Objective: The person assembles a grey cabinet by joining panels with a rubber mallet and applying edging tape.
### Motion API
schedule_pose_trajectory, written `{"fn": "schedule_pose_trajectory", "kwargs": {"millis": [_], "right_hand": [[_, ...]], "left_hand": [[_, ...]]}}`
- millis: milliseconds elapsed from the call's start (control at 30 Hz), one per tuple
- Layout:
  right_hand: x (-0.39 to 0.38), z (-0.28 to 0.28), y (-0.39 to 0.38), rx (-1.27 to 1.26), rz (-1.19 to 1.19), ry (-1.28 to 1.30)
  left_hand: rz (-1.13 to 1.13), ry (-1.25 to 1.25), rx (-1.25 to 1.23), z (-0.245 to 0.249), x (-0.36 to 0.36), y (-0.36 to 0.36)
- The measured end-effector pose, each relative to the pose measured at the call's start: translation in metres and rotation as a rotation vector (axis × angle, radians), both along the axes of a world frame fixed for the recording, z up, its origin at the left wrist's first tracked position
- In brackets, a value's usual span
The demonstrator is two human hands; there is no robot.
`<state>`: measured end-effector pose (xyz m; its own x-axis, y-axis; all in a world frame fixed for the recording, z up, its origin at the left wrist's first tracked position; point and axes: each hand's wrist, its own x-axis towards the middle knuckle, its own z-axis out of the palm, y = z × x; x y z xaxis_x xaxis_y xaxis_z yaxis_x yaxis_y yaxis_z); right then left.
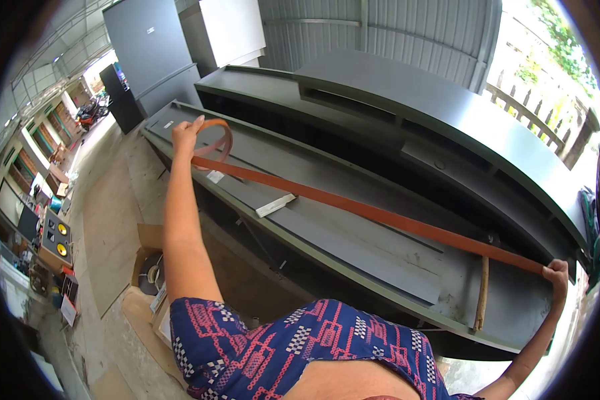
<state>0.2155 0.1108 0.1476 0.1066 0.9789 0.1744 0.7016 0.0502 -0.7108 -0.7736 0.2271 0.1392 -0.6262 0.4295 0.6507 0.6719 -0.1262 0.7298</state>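
Gripping a long, flat orange-brown strip [353, 207] with left hand [185, 137] and right hand [557, 273], roughly lengthwise over a shallow grey metal trough [343, 237].

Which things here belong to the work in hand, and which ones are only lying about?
In use:
long, flat orange-brown strip, running between left hand and right hand
long grey open cabinet beneath it

Probably lying about:
thin brown wooden stick
short whitish block
open brown cardboard box
dark box with two yellow discs
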Motion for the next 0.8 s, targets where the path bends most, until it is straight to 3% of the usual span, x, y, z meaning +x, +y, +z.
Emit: {"fn": "schedule_pose_trajectory", "kwargs": {"millis": [133, 233, 333, 533, 633, 767, 800], "right_hand": [[0.032, -0.031, 0.001, 0.119, -0.125, 0.054], [0.061, -0.045, 0.001, 0.081, -0.115, -0.017], [0.087, -0.054, 0.001, 0.035, -0.131, -0.025], [0.126, -0.052, -0.004, 0.125, -0.283, -0.036], [0.127, -0.027, -0.018, 0.085, -0.318, -0.063], [0.192, -0.051, -0.002, 0.279, -0.377, -0.232], [0.208, -0.057, -0.001, 0.353, -0.511, -0.503]], "left_hand": [[0.016, -0.950, 0.262, 0.019, -0.003, -0.004], [-0.043, -1.156, 0.368, 0.028, -0.017, -0.016], [-0.166, -1.190, 0.381, 0.042, -0.016, -0.033], [-0.089, -0.407, 0.205, 0.056, -0.018, -0.047], [0.149, 0.169, 0.147, 0.059, -0.030, -0.048], [0.350, 0.407, -0.088, 0.061, -0.007, -0.062], [0.359, 0.454, -0.120, 0.058, -0.008, -0.064]]}}
